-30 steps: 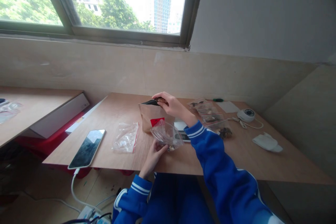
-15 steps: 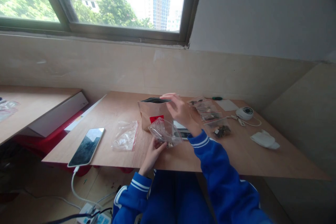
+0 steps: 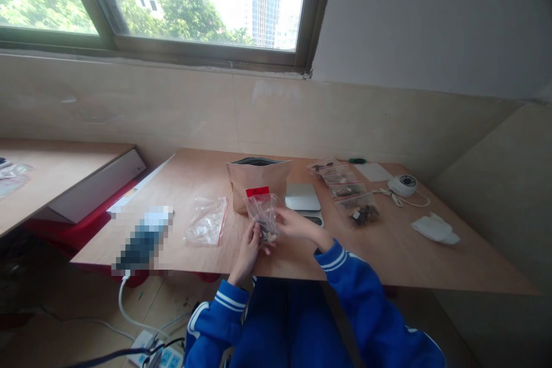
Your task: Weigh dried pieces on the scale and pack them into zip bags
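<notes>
My left hand [image 3: 248,248] is closed on the lower left of a clear zip bag [image 3: 264,208], its fingertips showing beneath. Small dark and pale pieces [image 3: 269,235] lie in the bag's bottom. At the bag's right side, my right hand [image 3: 295,223] is closed on the plastic, its fingertips partly hidden. Just behind the bag stands a brown paper pouch [image 3: 238,187] with its mouth open and a red label [image 3: 257,191] on its front. A small silver scale [image 3: 303,198] sits to the pouch's right, partly behind my right hand.
An empty zip bag [image 3: 207,223] lies left of the pouch. Several filled zip bags [image 3: 345,184] are at the right, near a white camera [image 3: 402,185] with a cable. White tissue [image 3: 435,229] lies near the right edge, a charging phone [image 3: 144,240] at the left.
My right hand has come down from the pouch's mouth to the zip bag's right side. The zip bag now stands more upright between both hands.
</notes>
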Available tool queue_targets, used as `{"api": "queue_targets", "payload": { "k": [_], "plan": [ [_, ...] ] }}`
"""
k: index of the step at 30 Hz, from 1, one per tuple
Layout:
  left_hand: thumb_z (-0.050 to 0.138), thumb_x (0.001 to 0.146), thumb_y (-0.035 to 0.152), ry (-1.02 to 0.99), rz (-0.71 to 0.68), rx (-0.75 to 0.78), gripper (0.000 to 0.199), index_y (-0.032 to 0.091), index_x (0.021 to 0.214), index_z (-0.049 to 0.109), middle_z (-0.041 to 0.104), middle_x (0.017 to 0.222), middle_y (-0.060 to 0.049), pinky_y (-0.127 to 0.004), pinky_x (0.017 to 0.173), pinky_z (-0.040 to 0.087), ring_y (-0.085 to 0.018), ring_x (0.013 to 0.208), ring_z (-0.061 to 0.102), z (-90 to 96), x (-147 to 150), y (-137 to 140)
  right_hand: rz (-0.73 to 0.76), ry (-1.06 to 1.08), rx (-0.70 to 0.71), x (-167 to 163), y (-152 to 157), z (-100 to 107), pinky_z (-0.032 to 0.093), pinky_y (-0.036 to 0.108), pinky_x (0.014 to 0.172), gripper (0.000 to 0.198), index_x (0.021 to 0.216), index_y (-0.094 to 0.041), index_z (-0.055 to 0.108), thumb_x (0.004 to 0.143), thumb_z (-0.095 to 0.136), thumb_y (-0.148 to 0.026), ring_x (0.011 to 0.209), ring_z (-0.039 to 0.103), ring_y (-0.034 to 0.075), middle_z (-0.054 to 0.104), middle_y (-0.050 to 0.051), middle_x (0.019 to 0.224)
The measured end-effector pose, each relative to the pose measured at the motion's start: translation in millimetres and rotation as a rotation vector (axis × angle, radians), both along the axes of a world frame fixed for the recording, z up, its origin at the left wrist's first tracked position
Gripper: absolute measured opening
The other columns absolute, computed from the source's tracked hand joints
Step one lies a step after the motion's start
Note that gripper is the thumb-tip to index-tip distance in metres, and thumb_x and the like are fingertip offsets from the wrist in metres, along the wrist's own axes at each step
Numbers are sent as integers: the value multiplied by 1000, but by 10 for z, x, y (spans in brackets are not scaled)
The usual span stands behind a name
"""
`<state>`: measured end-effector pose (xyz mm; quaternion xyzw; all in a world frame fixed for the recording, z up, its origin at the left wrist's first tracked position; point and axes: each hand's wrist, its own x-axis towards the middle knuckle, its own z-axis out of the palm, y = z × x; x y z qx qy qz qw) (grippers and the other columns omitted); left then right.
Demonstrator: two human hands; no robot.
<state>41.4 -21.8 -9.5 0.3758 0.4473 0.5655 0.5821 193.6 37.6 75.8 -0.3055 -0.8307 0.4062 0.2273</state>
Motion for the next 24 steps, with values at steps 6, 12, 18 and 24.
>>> {"api": "queue_targets", "payload": {
  "k": [6,12,18,24],
  "plan": [
    [55,82,58,-47,36,9,59,19,125,46,53,64,5,-18,42,33,-6,45,45,-1,0,11,91,81,-200,-44,-61,-56,50,37,89,39,126,-19,54,88,53,-25,99,64,22,66,9,115],
    [65,79,39,-182,67,53,35,20,106,55,62,96,-2,-21,60,43,-9,68,56,-25,-46,-9,-107,310,-319,-98,-129,-322,44,42,101,44,123,-21,57,83,63,-37,115,58,24,61,10,127],
    [67,77,37,34,141,169,43,23,117,59,60,124,-8,-29,79,48,-24,110,57,140,-72,-106,-380,717,-547,-269,-416,-638,43,44,105,44,119,-26,59,76,66,-37,121,55,25,60,5,129],
    [63,81,39,400,59,274,45,26,123,58,64,118,-7,-34,84,48,-22,96,62,445,-98,-16,-501,1057,-794,-432,-517,-736,45,47,103,39,118,-23,59,83,51,-38,120,55,25,60,8,129]
  ]
}}
